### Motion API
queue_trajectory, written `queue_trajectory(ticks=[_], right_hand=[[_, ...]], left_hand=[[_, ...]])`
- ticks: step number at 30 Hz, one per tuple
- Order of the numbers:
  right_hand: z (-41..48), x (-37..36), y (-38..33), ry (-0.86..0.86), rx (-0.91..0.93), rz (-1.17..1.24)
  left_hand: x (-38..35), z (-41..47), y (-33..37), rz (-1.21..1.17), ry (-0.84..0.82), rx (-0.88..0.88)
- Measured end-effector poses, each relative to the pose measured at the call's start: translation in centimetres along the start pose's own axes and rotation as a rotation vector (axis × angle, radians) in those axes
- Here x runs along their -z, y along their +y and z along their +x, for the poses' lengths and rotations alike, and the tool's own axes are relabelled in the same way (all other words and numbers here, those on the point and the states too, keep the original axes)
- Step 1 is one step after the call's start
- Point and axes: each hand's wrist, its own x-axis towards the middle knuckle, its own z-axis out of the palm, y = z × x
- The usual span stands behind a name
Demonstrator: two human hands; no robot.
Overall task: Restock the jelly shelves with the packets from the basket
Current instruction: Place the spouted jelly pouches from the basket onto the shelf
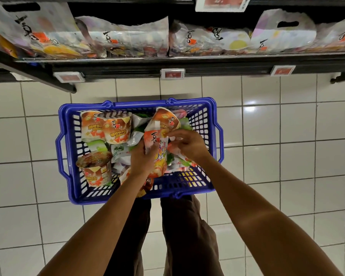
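A blue plastic basket (68,124) stands on the white tiled floor below me, full of jelly packets and cups. My left hand (142,156) grips an orange and white jelly pouch (157,150) held upright over the basket's middle. My right hand (185,144) reaches in from the right, its fingers pinching a pale packet (174,138) beside the pouch's top. Orange jelly cups (106,126) lie at the basket's left, another cup (96,168) at its near left. Green and white packets (120,150) lie underneath.
A black shelf (187,60) runs across the top, stocked with white handled jelly bags (127,36). Price tags (172,73) hang on its front edge. A shelf bracket (48,80) juts out at the left. My legs stand just behind the basket.
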Motion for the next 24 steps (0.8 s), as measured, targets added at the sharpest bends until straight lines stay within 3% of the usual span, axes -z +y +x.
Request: queue_trajectory(ticks=[6, 10, 12, 15, 17, 18, 20, 22, 24], right_hand=[[-0.2, -1.6, 2.6, 0.341, -0.21, 0.298], [0.7, -1.8, 3.1, 0.342, -0.416, -0.058], [0.8, -1.4, 2.7, 0.261, -0.512, -0.293], [0.3, -0.3, 2.3, 0.064, -0.483, -0.588], [-0.5, 0.4, 1.7, 0.11, -0.405, -0.631], [-1.0, 0.6, 1.1, 0.154, -0.367, -0.589], [-2.1, 0.9, -0.8, 0.202, -0.331, -0.271], [-3.1, 1.3, -3.6, 0.191, -0.307, 0.089], [-4.3, 1.9, -7.1, 0.154, -0.303, 0.286]], left_hand=[[-1.1, -0.4, 0.4, -0.002, 0.03, 0.024], [-1.1, -0.6, 0.0, 0.008, 0.037, 0.017], [-1.0, -0.7, -0.2, 0.004, 0.019, 0.026], [-0.7, -1.2, -0.3, -0.012, 0.013, 0.076], [-0.2, -1.6, 0.1, -0.02, 0.016, 0.095], [0.2, -1.8, 0.4, -0.033, 0.01, 0.098], [1.1, -2.2, 1.4, -0.065, -0.008, 0.084], [2.5, -3.2, 3.1, -0.121, -0.02, 0.087], [4.4, -4.5, 5.5, -0.203, -0.026, 0.146]])
